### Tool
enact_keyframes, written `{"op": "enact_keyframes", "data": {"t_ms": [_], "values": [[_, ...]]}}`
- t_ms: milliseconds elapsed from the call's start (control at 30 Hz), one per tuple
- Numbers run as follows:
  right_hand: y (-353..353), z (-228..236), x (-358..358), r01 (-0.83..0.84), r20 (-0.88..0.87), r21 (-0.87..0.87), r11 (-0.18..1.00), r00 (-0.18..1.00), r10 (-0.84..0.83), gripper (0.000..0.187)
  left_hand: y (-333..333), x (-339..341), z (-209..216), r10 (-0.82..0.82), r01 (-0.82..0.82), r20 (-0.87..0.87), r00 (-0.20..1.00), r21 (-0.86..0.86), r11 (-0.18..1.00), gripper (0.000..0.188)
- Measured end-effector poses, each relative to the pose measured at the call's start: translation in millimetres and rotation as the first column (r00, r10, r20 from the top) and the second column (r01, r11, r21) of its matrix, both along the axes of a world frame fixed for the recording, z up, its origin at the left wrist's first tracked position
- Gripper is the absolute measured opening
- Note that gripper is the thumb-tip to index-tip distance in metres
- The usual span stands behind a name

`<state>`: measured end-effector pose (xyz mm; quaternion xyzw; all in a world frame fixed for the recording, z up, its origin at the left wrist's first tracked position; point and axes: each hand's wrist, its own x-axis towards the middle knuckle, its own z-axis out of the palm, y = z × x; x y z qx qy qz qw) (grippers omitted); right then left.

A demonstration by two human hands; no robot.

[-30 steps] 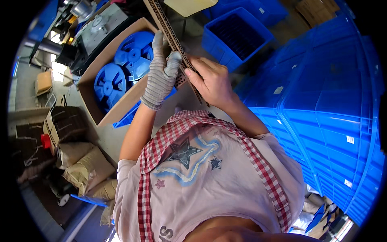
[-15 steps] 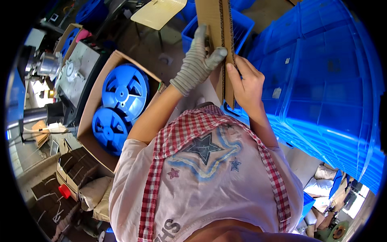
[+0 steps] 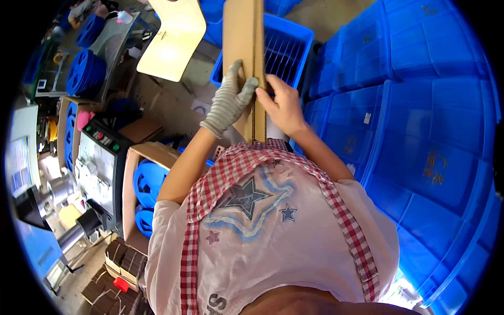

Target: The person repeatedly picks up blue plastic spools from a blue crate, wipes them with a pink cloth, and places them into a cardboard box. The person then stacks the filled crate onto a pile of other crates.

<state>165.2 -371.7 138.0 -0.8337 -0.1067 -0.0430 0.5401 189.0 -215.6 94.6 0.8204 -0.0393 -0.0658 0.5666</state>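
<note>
A flattened brown cardboard box point(image 3: 241, 39) stands on edge in front of my chest, its long side running away from me. My left hand point(image 3: 229, 105), in a grey ribbed glove, grips it from the left, with the thumb along the top edge. On its right side, my bare right hand point(image 3: 284, 109) holds the same cardboard, fingers bent against the edge. The fingers on the far side of each hand are partly hidden. Beyond my hands, a blue plastic crate point(image 3: 303, 42) with slotted walls sits partly behind the cardboard.
Tall stacks of blue crates point(image 3: 420, 115) rise close on my right. A cream chair point(image 3: 176, 42) stands ahead to the left. At my left are an open carton point(image 3: 129, 189) holding blue reels point(image 3: 149, 181) and a machine panel with buttons point(image 3: 100, 135). Brown bundles point(image 3: 105, 286) lie lower left.
My view has turned toward the right, so the chair and machine show more fully. The cardboard and both hands sit farther left in the picture; both hands keep their hold.
</note>
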Motion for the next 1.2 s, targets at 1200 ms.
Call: {"op": "enact_keyframes", "data": {"t_ms": [1200], "values": [[11, 24, 412, 0.32, 0.099, -0.04, 0.947, 0.944, -0.315, 0.023, -10, 467, 23, -0.345, 0.345, 0.022, 0.938, 0.001, 0.939, 0.084]]}}
